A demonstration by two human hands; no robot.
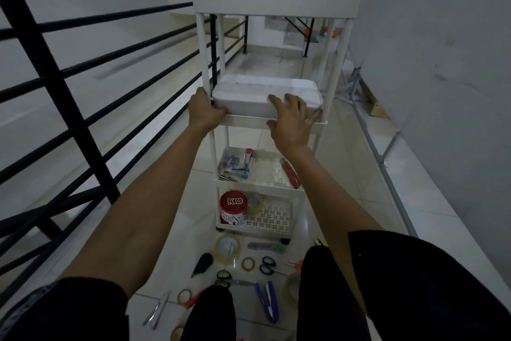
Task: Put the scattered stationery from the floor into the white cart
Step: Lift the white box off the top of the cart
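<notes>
Left hand (206,111) grips the white box (249,89); right hand (291,120), fingers spread, presses it.

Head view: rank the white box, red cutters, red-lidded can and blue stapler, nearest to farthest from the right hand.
1. white box, under the right hand, second shelf.
2. red cutters, third shelf, right side.
3. red-lidded can, bottom shelf, left.
4. blue stapler, on the floor.
</notes>
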